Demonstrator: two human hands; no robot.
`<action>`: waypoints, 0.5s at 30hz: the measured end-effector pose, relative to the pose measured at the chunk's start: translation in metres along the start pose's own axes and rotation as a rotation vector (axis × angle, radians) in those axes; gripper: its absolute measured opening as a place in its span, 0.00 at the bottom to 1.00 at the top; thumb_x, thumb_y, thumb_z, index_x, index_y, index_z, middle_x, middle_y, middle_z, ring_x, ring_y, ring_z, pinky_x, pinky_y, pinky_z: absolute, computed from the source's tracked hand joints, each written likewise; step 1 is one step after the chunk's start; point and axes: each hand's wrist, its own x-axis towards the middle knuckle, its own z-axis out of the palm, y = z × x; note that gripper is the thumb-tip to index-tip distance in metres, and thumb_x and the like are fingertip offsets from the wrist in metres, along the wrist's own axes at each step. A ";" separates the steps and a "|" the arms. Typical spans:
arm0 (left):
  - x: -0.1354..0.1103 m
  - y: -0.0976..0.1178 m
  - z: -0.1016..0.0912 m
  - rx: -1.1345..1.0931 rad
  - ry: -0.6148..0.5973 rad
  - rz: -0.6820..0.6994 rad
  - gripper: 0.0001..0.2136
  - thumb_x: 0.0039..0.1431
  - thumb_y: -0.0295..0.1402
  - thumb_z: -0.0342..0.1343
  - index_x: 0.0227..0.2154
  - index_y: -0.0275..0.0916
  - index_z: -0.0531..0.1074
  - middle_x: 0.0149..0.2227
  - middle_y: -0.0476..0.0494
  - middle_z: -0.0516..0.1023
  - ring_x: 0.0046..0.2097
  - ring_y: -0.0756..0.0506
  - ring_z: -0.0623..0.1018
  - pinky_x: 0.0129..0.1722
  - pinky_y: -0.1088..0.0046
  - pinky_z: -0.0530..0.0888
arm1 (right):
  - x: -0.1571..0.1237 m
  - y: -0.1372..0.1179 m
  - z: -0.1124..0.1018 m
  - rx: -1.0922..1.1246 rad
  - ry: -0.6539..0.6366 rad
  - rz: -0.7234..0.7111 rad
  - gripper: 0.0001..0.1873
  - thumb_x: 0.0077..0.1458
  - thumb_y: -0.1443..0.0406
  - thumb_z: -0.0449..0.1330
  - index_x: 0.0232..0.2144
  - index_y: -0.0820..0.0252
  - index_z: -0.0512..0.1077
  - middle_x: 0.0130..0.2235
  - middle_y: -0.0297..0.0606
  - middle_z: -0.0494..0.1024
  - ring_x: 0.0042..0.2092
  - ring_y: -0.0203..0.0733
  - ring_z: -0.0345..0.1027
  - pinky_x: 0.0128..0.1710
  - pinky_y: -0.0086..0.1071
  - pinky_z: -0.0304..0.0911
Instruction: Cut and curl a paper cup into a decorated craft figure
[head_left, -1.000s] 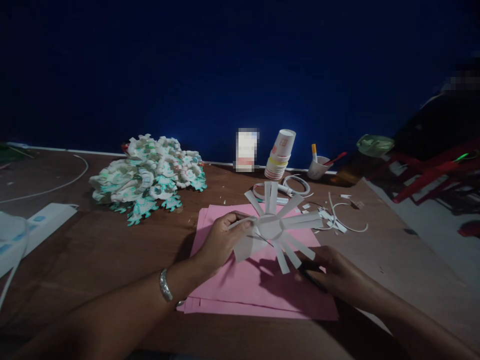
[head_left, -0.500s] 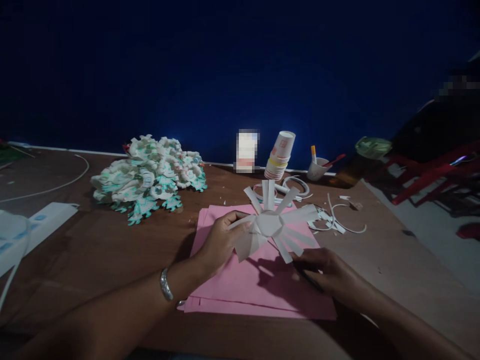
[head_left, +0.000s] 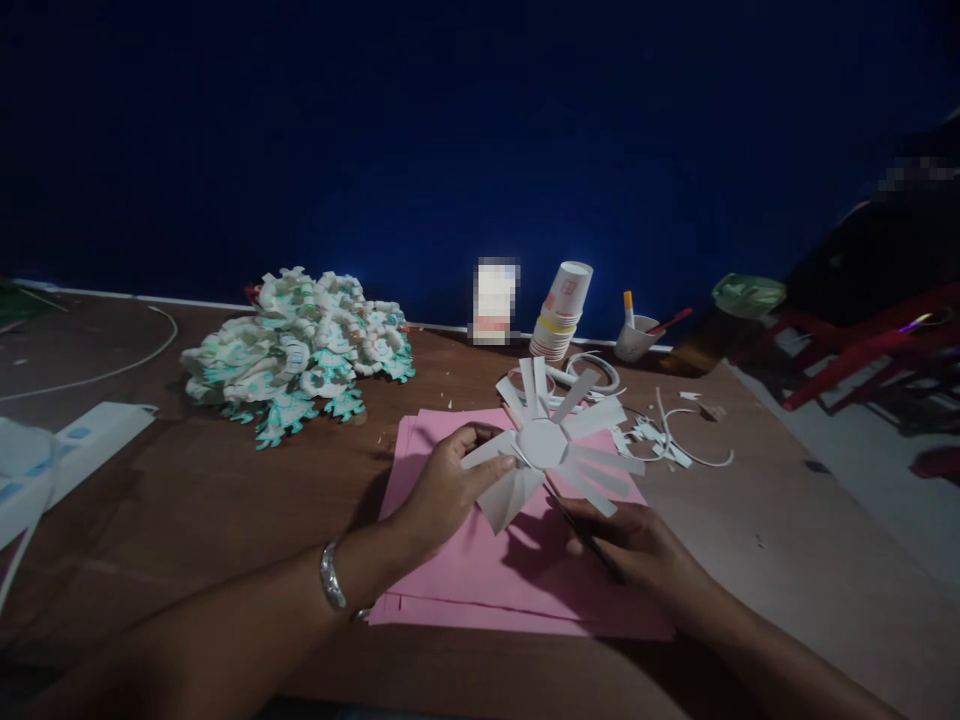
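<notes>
My left hand (head_left: 442, 490) pinches a white paper cup cut into spread strips (head_left: 551, 440), holding it up above a stack of pink paper sheets (head_left: 480, 570). A metal bracelet sits on that wrist. My right hand (head_left: 637, 545) is closed round a dark thin tool, probably scissors (head_left: 581, 530), whose tip points up at the cup's lower strips. The cup's round base faces me.
A heap of white and teal cut cups (head_left: 296, 350) lies at the back left. A stack of paper cups (head_left: 562, 310), a cup with pens (head_left: 637, 335), cut rims and scraps (head_left: 660, 435) lie behind. A white power strip (head_left: 67, 455) sits left. Red chairs (head_left: 862, 350) stand right.
The cut cup has been lifted slightly up and away. My right hand has slid left and up towards its lower strips with the dark tool.
</notes>
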 end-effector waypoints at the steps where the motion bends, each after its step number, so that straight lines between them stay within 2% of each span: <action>1: 0.001 -0.001 -0.001 -0.014 -0.016 0.006 0.14 0.50 0.33 0.68 0.40 0.39 0.75 0.41 0.45 0.80 0.41 0.46 0.78 0.44 0.70 0.73 | 0.000 -0.002 0.001 0.011 -0.001 0.008 0.25 0.51 0.49 0.68 0.45 0.59 0.81 0.27 0.32 0.70 0.24 0.30 0.52 0.21 0.24 0.50; 4: 0.002 -0.003 -0.002 -0.044 -0.073 0.020 0.15 0.50 0.32 0.68 0.41 0.38 0.75 0.41 0.44 0.81 0.44 0.44 0.78 0.47 0.68 0.72 | -0.001 -0.007 0.001 0.031 0.016 0.008 0.26 0.49 0.50 0.69 0.46 0.59 0.81 0.31 0.34 0.74 0.26 0.31 0.55 0.22 0.25 0.52; 9: 0.002 0.002 -0.001 -0.022 -0.082 0.008 0.13 0.49 0.32 0.68 0.39 0.37 0.75 0.40 0.44 0.80 0.44 0.45 0.78 0.46 0.70 0.72 | -0.002 -0.005 -0.004 0.001 0.015 -0.048 0.17 0.50 0.53 0.69 0.30 0.63 0.81 0.26 0.33 0.71 0.25 0.31 0.54 0.23 0.25 0.53; 15: 0.001 0.003 -0.001 -0.016 -0.098 -0.014 0.14 0.47 0.32 0.69 0.37 0.37 0.74 0.38 0.45 0.79 0.42 0.45 0.76 0.44 0.69 0.71 | -0.004 -0.004 -0.004 0.052 -0.033 -0.031 0.13 0.52 0.57 0.68 0.30 0.62 0.79 0.27 0.33 0.75 0.28 0.33 0.59 0.26 0.25 0.55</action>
